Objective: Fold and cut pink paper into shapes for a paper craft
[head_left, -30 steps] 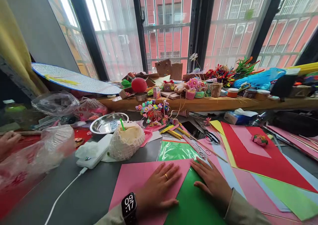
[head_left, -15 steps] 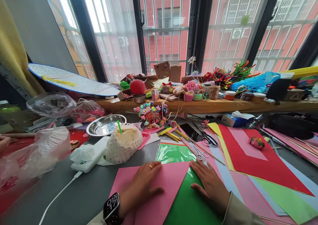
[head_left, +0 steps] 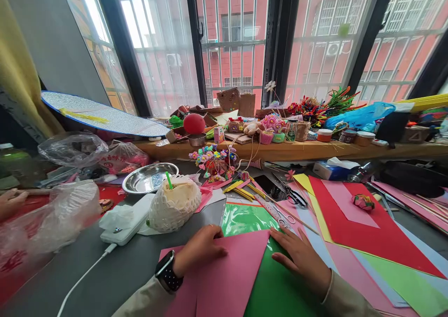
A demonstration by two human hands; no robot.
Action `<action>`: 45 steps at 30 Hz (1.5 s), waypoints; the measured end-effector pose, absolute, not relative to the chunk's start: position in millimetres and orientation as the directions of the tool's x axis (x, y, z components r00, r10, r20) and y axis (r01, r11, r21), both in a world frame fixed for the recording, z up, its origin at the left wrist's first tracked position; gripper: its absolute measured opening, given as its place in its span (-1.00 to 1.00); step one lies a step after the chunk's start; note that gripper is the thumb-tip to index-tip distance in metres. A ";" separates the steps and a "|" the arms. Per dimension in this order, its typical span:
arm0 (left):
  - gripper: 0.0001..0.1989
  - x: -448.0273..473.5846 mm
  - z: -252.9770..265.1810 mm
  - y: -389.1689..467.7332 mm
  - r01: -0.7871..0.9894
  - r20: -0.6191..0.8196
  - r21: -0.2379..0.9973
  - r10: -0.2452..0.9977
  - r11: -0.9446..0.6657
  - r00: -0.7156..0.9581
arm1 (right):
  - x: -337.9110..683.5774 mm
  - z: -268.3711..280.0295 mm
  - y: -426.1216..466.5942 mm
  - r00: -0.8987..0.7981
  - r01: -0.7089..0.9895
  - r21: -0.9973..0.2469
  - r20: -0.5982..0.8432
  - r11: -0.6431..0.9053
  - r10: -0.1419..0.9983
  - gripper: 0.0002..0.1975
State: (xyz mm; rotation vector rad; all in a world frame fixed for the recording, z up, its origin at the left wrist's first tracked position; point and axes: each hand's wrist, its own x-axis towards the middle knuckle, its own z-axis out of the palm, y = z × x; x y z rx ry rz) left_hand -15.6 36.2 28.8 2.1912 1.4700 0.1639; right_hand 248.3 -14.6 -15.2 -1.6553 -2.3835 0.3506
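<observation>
A folded sheet of pink paper [head_left: 231,270] lies in front of me, partly over a green sheet in a clear plastic sleeve [head_left: 271,279]. My left hand [head_left: 201,251], with a watch on its wrist, grips the paper's upper edge: the fingers curl over that edge and the thumb rests on the top face. At the paper's upper right corner, the fingertips of my right hand [head_left: 303,258] touch down. That hand is spread out over the green sleeve. Small scissors with pale handles [head_left: 285,217] lie just beyond my right fingertips.
Left of the paper stand a coconut in foam netting [head_left: 175,203] with a green straw, a white power bank [head_left: 129,221] and a steel bowl [head_left: 149,177]. Black scissors [head_left: 296,197] and coloured sheets [head_left: 371,242] lie to the right. Another person's hand [head_left: 12,203] shows at far left.
My left hand has gone from lying flat on the pink paper to curling its fingers at the upper edge. The paper's right part has shifted slightly right. My right hand has barely moved.
</observation>
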 end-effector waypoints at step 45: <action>-0.94 44.0 166.8 -12.6 0.395 0.734 0.391 0.540 -0.831 0.412 | 217.4 145.7 -47.4 0.464 0.359 -0.702 0.706 0.615 0.535 -0.97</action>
